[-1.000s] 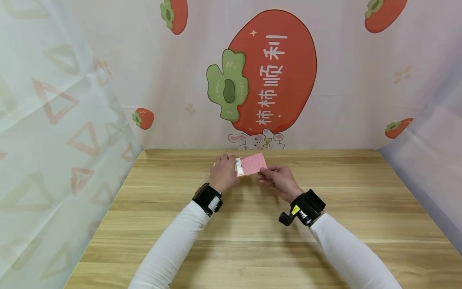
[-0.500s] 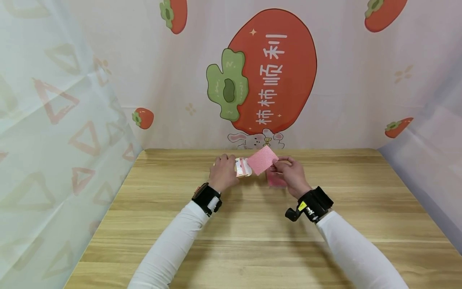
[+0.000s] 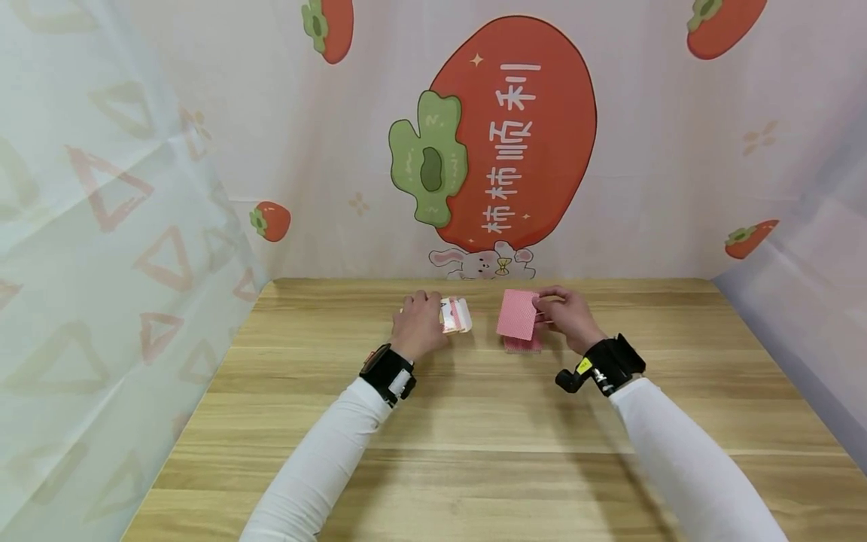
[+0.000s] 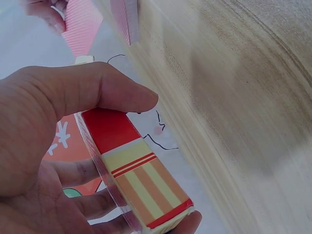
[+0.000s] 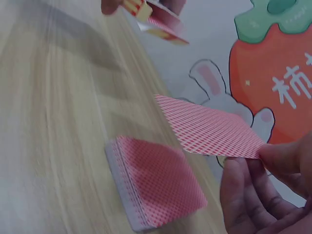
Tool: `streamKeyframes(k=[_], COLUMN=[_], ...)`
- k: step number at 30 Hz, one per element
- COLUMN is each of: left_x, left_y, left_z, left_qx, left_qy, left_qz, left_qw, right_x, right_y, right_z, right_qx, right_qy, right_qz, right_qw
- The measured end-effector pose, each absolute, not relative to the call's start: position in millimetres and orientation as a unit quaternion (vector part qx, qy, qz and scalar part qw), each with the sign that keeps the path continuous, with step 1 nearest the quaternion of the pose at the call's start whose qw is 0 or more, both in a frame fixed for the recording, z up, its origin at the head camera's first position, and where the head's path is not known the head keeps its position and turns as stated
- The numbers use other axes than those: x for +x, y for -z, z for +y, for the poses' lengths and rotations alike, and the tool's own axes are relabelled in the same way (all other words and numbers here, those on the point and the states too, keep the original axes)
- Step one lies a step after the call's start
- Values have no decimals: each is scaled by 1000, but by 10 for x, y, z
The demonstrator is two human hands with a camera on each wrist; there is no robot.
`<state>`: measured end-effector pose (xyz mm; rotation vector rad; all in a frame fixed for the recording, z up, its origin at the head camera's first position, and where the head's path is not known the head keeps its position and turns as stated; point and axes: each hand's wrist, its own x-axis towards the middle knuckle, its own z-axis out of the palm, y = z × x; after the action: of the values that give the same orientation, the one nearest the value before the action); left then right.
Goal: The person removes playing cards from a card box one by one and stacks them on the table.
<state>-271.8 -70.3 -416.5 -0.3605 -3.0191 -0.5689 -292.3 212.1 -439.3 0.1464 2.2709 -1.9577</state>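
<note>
My left hand (image 3: 418, 325) grips a card box (image 4: 136, 170) with red, yellow and striped sides, thumb on one side and fingers round the other. In the head view the box's open end faces right, its flap out. My right hand (image 3: 569, 316) pinches a playing card (image 5: 209, 126) with a pink checked back by one edge, between thumb and fingers. Below that card a squared deck of cards (image 5: 161, 180), pink backs up, lies on the table; in the head view the held card (image 3: 518, 312) overlaps most of the deck (image 3: 523, 345).
The wooden table (image 3: 447, 467) meets a hanging cloth (image 3: 339, 150) at its back edge, printed with persimmons and a rabbit. Another cloth (image 3: 101, 301) hangs along the left side. Black wrist cameras are strapped to both wrists.
My right hand has drawn the card away from the box's open end and carried it right, over the deck. The left hand with the box has stayed in place.
</note>
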Motion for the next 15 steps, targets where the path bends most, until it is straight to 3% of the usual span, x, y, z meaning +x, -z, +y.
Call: streamKeyframes(k=[7, 15], left_x=[-2711, -2715], left_y=[4170, 4184], left_z=[-709, -720], left_qx=[-114, -112], left_qy=[186, 182], left_qz=[-976, -977], left_qw=[25, 18], right_x=[-3005, -3067], right_y=[4403, 4536], right_z=[2197, 2203], right_qx=[42, 28], right_qy=[599, 536], right_qz=[793, 842], right_qw=[104, 61])
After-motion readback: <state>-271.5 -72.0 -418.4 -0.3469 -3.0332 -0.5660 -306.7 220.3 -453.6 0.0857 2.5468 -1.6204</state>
